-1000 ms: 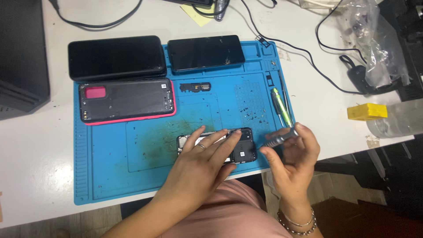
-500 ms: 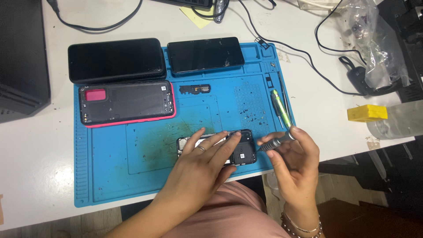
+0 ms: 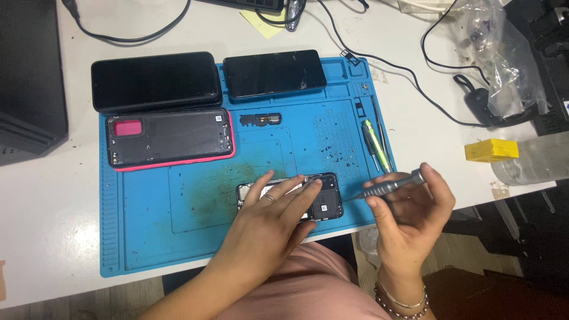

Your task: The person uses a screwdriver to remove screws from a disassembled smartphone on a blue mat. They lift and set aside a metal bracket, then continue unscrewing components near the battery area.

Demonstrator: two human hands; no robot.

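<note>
My left hand (image 3: 274, 220) lies flat, fingers spread, on the opened phone (image 3: 323, 201); my right hand (image 3: 409, 216) grips a grey screwdriver (image 3: 388, 185) just right of it

An opened phone (image 3: 323, 198) with its back off, dark inner parts and a pale panel showing, lies flat at the near edge of the blue mat, while just to its right a slim grey screwdriver (image 3: 388, 185) tilts with its tip pointing left toward it.
</note>
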